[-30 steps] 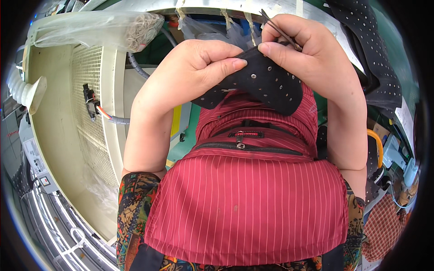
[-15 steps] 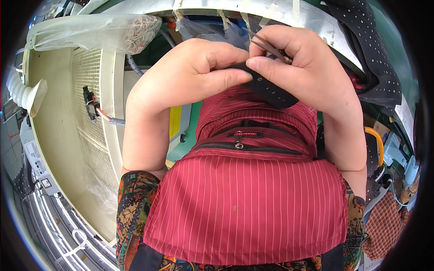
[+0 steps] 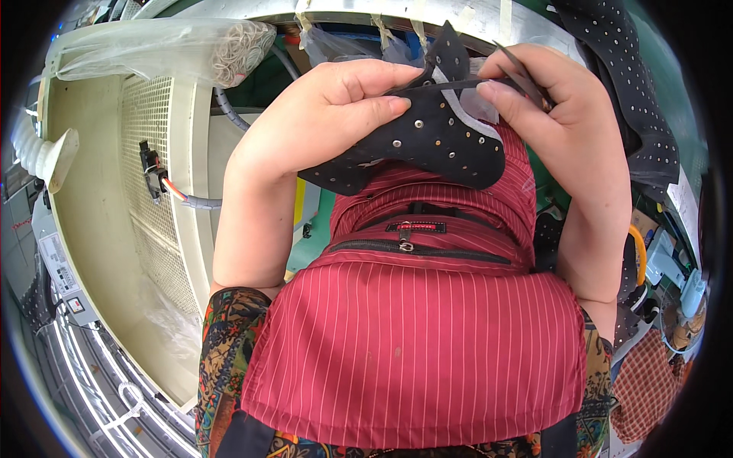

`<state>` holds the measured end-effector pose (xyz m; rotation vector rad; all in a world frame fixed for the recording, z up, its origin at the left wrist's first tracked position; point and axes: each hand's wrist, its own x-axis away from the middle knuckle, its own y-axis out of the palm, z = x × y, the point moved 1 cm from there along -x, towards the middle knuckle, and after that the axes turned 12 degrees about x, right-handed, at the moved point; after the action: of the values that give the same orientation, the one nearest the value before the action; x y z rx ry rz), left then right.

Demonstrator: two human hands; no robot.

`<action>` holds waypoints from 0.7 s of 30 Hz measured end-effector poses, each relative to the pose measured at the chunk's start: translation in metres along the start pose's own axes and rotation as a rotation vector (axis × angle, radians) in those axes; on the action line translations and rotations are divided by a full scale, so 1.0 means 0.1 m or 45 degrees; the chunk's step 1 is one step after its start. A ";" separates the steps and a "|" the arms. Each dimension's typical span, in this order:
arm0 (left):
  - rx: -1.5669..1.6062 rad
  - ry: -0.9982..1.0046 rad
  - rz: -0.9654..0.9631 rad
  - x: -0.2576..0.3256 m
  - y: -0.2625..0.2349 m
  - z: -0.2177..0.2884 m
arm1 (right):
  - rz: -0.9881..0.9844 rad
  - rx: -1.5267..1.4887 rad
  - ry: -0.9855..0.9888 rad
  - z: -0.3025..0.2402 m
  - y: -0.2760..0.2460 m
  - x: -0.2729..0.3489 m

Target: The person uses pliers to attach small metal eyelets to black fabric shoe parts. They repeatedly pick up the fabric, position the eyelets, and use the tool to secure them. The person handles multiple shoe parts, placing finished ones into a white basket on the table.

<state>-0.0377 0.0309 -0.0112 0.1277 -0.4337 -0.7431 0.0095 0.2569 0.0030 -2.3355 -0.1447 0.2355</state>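
Note:
My left hand pinches the edge of a black fabric piece dotted with small metal studs. It drapes over my apron-covered lap, and a grey-white curved border shows along its right part. A narrow dark edge of it runs taut across to my right hand, where thumb and forefinger close on its end. Tucked in that same hand is a dark, slim, two-pointed tool that looks like thread snips, its points up past the forefinger. My curled fingers hide its lower part.
A clear plastic bag of beige rubber-band-like loops lies at the upper left, above a cream machine tray. More black studded fabric hangs at the right. A metal table edge crosses the top, with small plastic bags taped along it.
My hands have moved apart, the right one shifting right. The black fabric, earlier bunched between them, now spreads wide with its studded face and pale border showing.

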 end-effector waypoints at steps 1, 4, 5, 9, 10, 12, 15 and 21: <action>0.021 -0.010 -0.008 0.00 0.00 0.00 | 0.024 -0.014 -0.007 0.00 0.00 -0.01; 0.087 -0.024 -0.049 0.00 0.00 -0.02 | -0.002 -0.151 0.050 -0.05 -0.01 -0.03; 0.111 -0.017 -0.075 0.00 0.01 -0.02 | -0.026 -0.212 0.083 -0.07 0.00 -0.04; 0.078 0.000 -0.130 0.00 0.00 -0.03 | -0.008 -0.224 0.120 -0.07 0.03 -0.10; 0.078 -0.009 -0.126 0.00 0.00 -0.03 | -0.009 -0.200 0.120 -0.06 0.03 -0.11; 0.079 -0.027 -0.120 0.01 0.00 -0.03 | -0.008 -0.172 0.120 -0.05 0.03 -0.13; 0.090 0.024 -0.150 0.00 0.01 -0.04 | 0.003 -0.174 0.134 -0.04 0.04 -0.14; -0.056 0.033 -0.169 -0.01 0.00 0.00 | -0.048 -0.239 0.146 0.02 0.09 -0.16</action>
<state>-0.0380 0.0311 -0.0118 0.1251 -0.3866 -0.8799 -0.0059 0.2493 -0.0022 -2.5234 -0.1604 0.0712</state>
